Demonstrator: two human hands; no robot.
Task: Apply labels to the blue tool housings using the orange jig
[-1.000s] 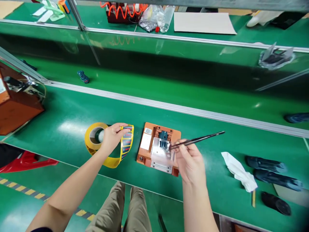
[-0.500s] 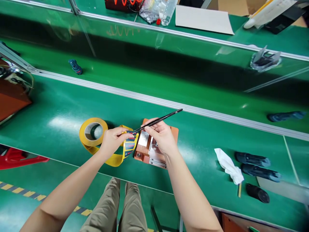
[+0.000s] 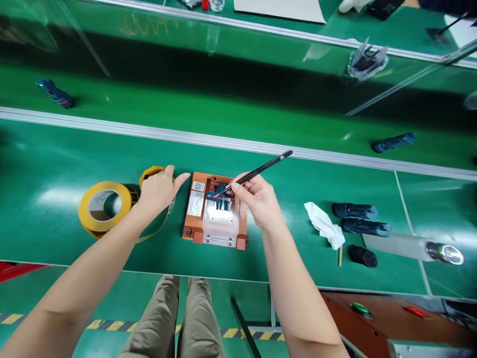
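Note:
In the head view my right hand (image 3: 257, 199) pinches a pair of black tweezers (image 3: 270, 164). At their tips is a small dark label (image 3: 213, 197) with red lettering, over an orange-brown fixture (image 3: 189, 219). A dark part sits in this fixture beneath a clear plate (image 3: 220, 226). My left hand (image 3: 158, 191) is to the left of the fixture, its thumb spread away and its lower fingers hidden. It lies over the loose end of a yellow label strip (image 3: 151, 171), which comes from a yellow roll (image 3: 85, 209) standing on the green bench.
Right of the fixture lie a crumpled white tissue (image 3: 324, 226), two dark tool housings (image 3: 356, 211) and a black cylinder (image 3: 362, 256). Behind the silver rail (image 3: 208, 137), tool housings (image 3: 55, 93) rest on a green belt (image 3: 149, 112). The bench's front edge runs before my legs.
My left hand has moved left off the label end, its thumb now apart. My right hand has brought the tweezers over the fixture with a label at the tips. The view has shifted right.

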